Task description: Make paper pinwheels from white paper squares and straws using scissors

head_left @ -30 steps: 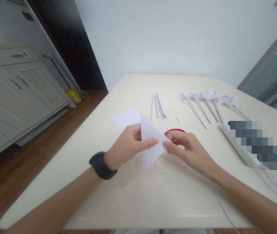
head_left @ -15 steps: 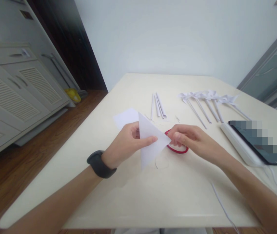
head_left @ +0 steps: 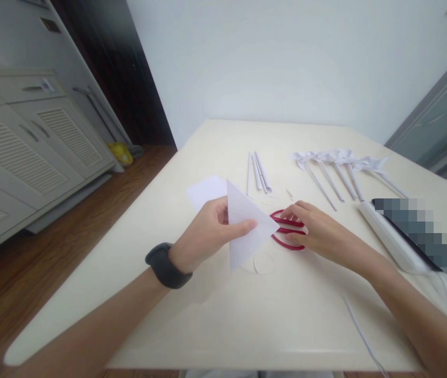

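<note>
My left hand (head_left: 208, 233), with a dark band on the wrist, pinches a white paper folded into a triangle (head_left: 245, 231) and holds it upright above the table. My right hand (head_left: 316, 231) lies on the red-handled scissors (head_left: 282, 231) on the table, its fingers curled over the handle loops. The paper's right tip hides part of the scissors. A flat white sheet (head_left: 205, 190) lies behind my left hand.
Rolled white paper sticks (head_left: 258, 172) lie mid-table, and several paper pinwheels (head_left: 337, 157) on sticks at the back right. A white block with a blurred dark device (head_left: 400, 236) and a cable sits at the right. A small paper disc (head_left: 263, 262) lies below the triangle.
My right hand let go of the triangle's tip, moved right and down to the table, and closed on the red scissors. My left hand kept the triangle almost still.
</note>
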`<state>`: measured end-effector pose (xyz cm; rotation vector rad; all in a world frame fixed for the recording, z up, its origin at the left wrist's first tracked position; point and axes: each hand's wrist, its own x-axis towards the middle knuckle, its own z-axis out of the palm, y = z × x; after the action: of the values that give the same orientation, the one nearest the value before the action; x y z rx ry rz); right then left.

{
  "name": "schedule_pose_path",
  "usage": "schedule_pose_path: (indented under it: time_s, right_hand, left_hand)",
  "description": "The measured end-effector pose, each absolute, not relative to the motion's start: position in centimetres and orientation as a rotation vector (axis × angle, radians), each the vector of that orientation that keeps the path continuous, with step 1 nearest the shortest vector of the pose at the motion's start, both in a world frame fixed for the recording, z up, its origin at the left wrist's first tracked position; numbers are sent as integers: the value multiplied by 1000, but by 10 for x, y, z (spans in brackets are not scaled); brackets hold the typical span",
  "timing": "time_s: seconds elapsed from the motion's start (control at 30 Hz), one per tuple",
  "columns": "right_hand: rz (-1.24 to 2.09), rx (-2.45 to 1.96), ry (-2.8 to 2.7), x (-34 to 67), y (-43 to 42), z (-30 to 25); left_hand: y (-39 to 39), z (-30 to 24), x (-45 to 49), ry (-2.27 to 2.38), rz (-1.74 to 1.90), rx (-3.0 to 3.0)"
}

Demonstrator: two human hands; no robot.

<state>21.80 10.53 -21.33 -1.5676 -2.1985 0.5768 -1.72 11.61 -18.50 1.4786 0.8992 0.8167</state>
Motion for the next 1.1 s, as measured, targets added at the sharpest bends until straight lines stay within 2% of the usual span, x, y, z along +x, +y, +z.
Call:
schedule_pose_path:
  time_s: [0.33,0.67,0.77,0.9,1.1]
  right_hand:
    - [428,-1690,-2316,214,108,-214]
    - [470,-1728,-2251,213,107,-203]
    - [615,-1696,-2143,216,107,-201]
    - [1043,-1616,-1929,218,105,-194]
    - [1448,-1281,-1705,211,101,-187]
  left_hand:
    - [116,-189,-19,885,849,1456]
    - [118,-190,-19,902,843,1442]
    - [119,-191,-20,896,847,1425]
    - [118,-191,-20,876,871,1397]
    - [119,-189,-21,877,906,1347]
